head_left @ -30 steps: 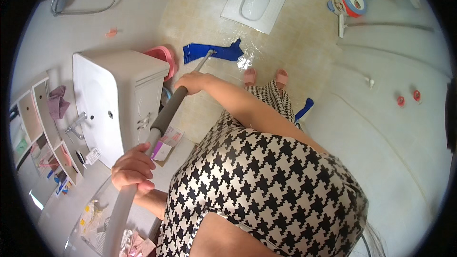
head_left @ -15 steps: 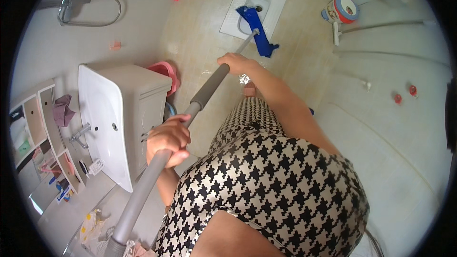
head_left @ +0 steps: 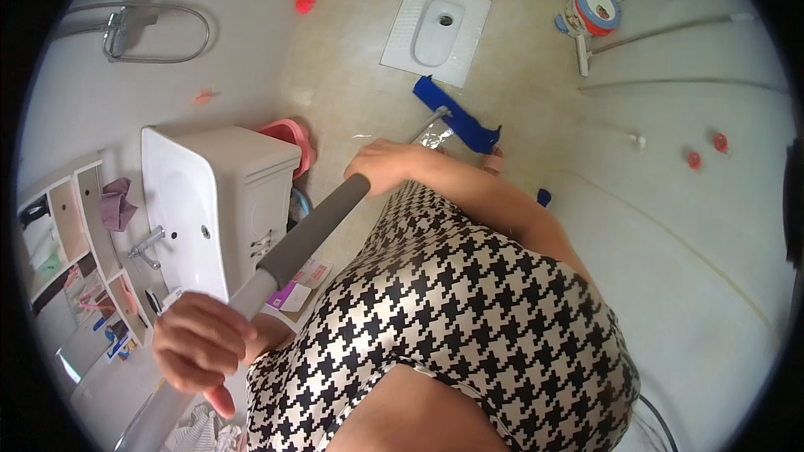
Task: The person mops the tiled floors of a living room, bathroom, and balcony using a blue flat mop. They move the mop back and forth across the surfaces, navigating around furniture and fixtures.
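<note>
Floor [head_left: 339, 67]: two hands [head_left: 197, 343] [head_left: 379, 167] hold one mop [head_left: 314, 230].

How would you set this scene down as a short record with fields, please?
Left hand: around the pole, nearer the camera
Right hand: around the pole, at the far end of its grey sleeve
Mop head: blue, between the squat toilet and a pink slipper
Picture left: white washbasin, pink tub
Picture upper right: red-and-blue-lidded bucket
</note>
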A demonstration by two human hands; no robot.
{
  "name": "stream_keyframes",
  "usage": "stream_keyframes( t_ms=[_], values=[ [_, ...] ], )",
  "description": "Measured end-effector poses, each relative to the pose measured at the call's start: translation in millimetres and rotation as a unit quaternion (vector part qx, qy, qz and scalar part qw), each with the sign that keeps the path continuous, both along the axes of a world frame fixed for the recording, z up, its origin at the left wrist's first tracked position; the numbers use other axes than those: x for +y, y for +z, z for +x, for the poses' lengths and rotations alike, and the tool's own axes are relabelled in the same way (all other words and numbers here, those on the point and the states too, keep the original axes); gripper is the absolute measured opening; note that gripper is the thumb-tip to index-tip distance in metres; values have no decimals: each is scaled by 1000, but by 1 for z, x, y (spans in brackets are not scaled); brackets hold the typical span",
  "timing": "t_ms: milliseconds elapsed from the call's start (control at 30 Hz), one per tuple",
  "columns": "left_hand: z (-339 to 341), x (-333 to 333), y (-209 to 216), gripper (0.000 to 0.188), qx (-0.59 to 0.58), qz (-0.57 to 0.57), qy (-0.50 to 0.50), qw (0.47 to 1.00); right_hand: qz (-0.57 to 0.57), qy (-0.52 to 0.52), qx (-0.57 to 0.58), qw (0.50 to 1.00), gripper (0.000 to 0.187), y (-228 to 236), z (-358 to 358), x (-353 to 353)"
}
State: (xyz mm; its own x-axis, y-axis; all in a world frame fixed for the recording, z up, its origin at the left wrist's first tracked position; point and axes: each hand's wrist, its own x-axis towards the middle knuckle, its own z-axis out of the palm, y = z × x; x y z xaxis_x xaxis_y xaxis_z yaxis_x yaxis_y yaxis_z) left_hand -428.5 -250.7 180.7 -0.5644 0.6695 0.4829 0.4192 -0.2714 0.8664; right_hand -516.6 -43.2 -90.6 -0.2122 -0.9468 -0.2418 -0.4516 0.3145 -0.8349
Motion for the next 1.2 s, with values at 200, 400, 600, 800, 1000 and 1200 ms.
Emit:
stream_keyframes(
  t_ms=[200, 400, 600, 800, 1000, 1200],
  values=[
    [8, 19, -50, 35, 21, -39, 47, 998, -24, -14, -33, 999, 19, -59, 21, 4],
    [21, 80, -98, 40, -104, 30, 252, 962, 11, -113, -84, 990, 19, -114, 12, 30],
    [32, 59, -126, 28, -85, 61, 175, 979, 45, -190, -62, 979, 19, -102, 10, 51],
    [16, 59, -155, 27, -165, 13, 108, 980, 1, -337, 10, 942, 14, -150, 16, 88],
    [18, 53, -153, 26, -168, 86, 94, 977, -63, -475, 63, 876, 29, -124, 40, 110],
    [8, 69, -191, 32, -208, 123, 111, 964, -37, -490, 110, 864, 30, -156, 44, 132]
  ],
)
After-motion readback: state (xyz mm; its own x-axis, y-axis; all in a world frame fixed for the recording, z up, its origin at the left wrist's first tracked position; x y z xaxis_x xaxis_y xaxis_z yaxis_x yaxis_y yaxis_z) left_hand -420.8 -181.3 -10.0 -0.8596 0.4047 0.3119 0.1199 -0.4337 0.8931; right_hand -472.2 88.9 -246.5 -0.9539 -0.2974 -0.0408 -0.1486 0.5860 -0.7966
